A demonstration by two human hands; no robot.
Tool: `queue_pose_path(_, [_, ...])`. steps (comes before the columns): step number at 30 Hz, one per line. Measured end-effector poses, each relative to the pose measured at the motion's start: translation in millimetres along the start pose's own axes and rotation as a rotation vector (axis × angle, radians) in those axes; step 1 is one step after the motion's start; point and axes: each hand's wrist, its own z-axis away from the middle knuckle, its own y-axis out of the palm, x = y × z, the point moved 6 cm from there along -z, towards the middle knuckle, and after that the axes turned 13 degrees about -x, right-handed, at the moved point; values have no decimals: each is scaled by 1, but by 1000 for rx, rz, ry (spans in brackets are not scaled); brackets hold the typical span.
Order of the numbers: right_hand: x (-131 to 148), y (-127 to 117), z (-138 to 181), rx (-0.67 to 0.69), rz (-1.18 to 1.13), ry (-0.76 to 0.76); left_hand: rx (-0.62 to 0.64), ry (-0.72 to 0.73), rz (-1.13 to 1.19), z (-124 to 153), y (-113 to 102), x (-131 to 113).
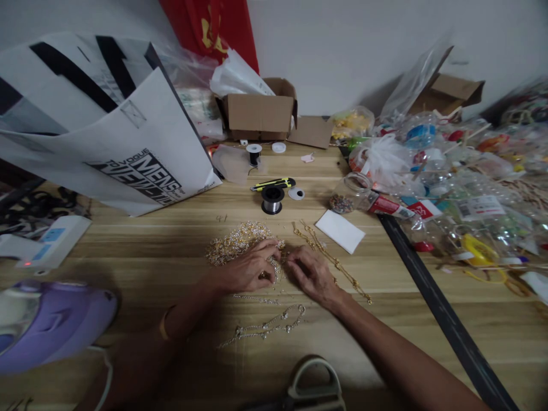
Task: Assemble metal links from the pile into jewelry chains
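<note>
My left hand [252, 266] rests against a heap of gold and silver chains [235, 242], its fingers curled and closed. Thumb and fingers of my right hand [311, 274] are pinched together just to the right, close to the left fingertips. Whatever is between the fingers is too small to make out. Tiny loose pieces lie under and around the hands. A gold chain [338, 265] stretches diagonally beyond my right hand. Nearer to me, a silver chain [265, 328] lies in a loose loop, with a shorter silver chain [256, 298] above it.
Behind the heap are a wire spool [272, 201], a yellow-black utility knife [273, 184] and a jar of beads [349, 194]. A white pad [341, 230] lies right. Plastic packaging [462, 188] crowds the right side. A paper bag [124, 137] and purple iron [55, 325] stand left; a grey handle [317, 382] is nearest.
</note>
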Motion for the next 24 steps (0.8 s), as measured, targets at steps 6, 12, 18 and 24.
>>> queue_pose_path(6, [-1, 0, 1, 1, -2, 1, -1, 9, 27, 0, 0, 2])
queue_pose_path(12, [-3, 1, 2, 2, 13, 8, -61, -15, 44, -1, -9, 13])
queue_pose_path(18, [-4, 1, 2, 9, 6, 17, -512, -212, -47, 6, -50, 55])
queue_pose_path(24, [-5, 2, 4, 16, 13, 2, -542, -310, -180, 18, -57, 80])
